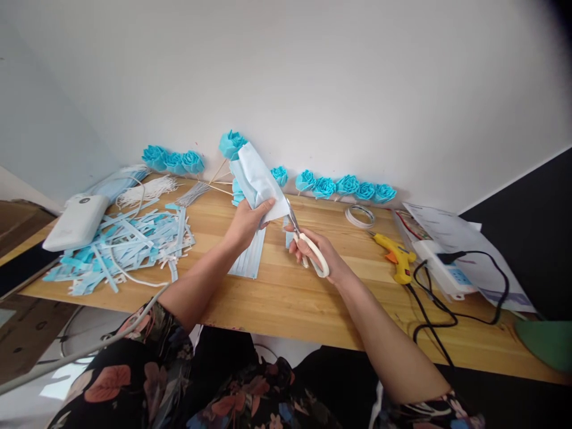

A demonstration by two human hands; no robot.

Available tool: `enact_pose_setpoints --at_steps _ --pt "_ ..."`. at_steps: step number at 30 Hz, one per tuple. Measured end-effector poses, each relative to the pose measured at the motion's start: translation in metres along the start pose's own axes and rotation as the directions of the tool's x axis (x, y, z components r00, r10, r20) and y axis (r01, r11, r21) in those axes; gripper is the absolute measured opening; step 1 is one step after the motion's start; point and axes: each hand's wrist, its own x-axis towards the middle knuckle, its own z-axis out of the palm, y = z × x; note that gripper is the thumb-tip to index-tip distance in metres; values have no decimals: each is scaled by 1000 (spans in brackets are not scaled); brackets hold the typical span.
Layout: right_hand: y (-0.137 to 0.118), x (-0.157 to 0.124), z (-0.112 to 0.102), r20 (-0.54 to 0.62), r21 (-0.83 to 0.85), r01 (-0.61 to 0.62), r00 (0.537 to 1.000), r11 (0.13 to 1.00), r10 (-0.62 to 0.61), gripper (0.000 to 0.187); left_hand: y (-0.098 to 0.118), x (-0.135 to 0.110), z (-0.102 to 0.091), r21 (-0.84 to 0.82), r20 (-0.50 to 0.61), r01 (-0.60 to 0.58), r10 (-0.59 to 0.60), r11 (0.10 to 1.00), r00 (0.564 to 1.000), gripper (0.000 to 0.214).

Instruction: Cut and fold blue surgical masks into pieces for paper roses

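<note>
My left hand [252, 221] is closed on a folded white and light-blue face mask [259, 179], held up above the table. In my right hand [315, 250] is a pair of scissors [318, 255] with white handles. Its blades meet the mask's lower right edge. Beneath the left hand, a flat pleated mask [248, 259] lies on the wood. A small blue strip [289, 237] is partly hidden behind the right fingers. Just behind the held mask stands a blue flower [232, 145] on a thin stick.
Blue flowers [346, 186] line the wall. Cut strips [134, 238] heap at left beside a white power bank [78, 221], white cords [149, 189] and grey wires [193, 193]. At right are a tape roll [360, 217], a yellow glue gun [395, 256], a power strip [442, 271] and black cables.
</note>
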Motion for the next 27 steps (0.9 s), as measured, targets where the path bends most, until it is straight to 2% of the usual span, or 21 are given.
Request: enact_pose_setpoints --at_steps 5,17,27 --pt "1 0 -1 12 -12 -12 1000 1000 12 70 2 -1 1 20 -23 -11 11 1000 1000 38" --pt "2 0 0 -8 -39 34 999 999 -34 67 0 -6 5 122 21 -5 3 993 1000 35" --pt "1 -1 -1 2 -34 35 999 999 -35 68 0 -6 6 119 4 2 -2 993 1000 32"
